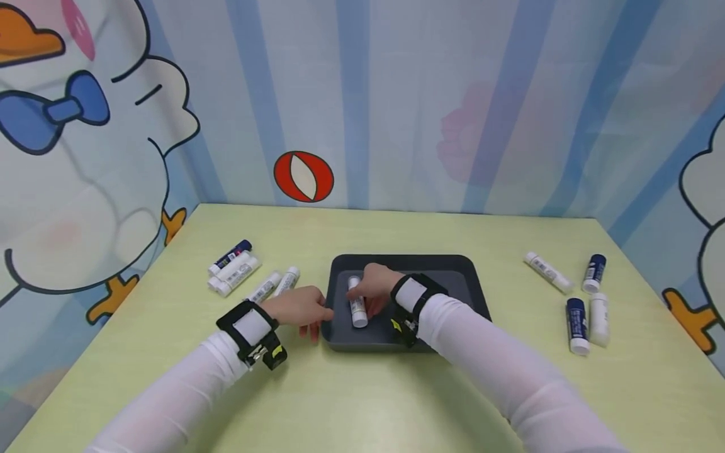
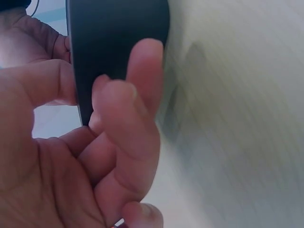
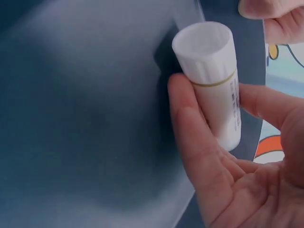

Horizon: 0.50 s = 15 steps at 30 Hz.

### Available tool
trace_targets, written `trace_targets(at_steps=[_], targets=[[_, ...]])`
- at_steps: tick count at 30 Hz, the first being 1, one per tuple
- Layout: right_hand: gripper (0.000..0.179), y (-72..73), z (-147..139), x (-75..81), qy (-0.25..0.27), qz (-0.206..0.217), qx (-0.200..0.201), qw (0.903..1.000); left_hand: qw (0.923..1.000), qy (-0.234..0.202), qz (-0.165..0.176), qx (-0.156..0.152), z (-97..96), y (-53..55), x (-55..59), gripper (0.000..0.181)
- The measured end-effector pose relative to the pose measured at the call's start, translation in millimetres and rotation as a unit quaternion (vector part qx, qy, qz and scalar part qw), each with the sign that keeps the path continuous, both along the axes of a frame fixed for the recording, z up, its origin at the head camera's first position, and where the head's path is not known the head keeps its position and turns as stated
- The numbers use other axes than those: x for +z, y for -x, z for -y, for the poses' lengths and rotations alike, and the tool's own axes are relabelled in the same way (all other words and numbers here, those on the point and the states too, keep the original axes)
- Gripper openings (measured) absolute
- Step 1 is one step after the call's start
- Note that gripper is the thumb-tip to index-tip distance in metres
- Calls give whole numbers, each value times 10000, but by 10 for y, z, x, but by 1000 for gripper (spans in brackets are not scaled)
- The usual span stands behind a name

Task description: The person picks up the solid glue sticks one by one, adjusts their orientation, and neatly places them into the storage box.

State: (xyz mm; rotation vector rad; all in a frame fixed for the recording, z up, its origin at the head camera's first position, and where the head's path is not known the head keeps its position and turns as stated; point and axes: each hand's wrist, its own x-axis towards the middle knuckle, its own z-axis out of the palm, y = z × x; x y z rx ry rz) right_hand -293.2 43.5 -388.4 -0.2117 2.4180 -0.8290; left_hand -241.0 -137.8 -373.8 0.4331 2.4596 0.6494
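A white glue stick (image 1: 358,308) lies lengthwise over the left part of a dark grey tray (image 1: 391,346). My right hand (image 1: 378,287) pinches it between thumb and fingers; in the right wrist view the glue stick (image 3: 214,95) shows a white cap with a thin gold line below it. At the tray's left side is my left hand (image 1: 300,307). The left wrist view has its thumb over the rim of the tray (image 2: 111,33) and fingers against the outer wall, pinching that edge.
Left of the tray, two white glue sticks (image 1: 287,280) lie close to my left hand. Farther left is a small group with white sticks (image 1: 236,275) and a blue one (image 1: 231,255). On the right lie white (image 1: 548,272) and blue glue sticks (image 1: 576,321).
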Motion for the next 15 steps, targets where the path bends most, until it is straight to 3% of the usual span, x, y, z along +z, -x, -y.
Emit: trace_targets(at_steps=[6,15], targets=[[34,81,74,-88,-98,162,-111,9998,10000,19,-13,-3,-7,10,15,25],[32,168,152,-214,600,461,-332,9966,10000,24,-21,46,-7,12,-11,26]])
